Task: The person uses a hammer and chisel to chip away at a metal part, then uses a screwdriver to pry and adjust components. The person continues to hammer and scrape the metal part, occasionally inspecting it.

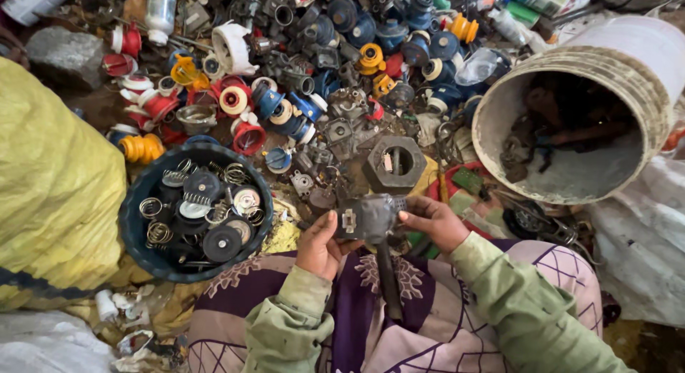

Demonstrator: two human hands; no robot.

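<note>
- Over our lap, our left hand [319, 246] and right hand [433, 222] pinch a grey metal part [369, 217] between them.
- Beside: dark bowl [135, 234] of springs.
- Beyond: ground [93, 105] strewn with plastic caps [285, 94], tipped white bucket [628, 66].

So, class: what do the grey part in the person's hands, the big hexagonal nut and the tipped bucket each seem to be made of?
Grey part: likely cast metal, dull and grimy.
Hexagonal nut: metal, matte grey, dirt-crusted.
Bucket: probably plastic, smooth white wall, soiled rim.
</note>
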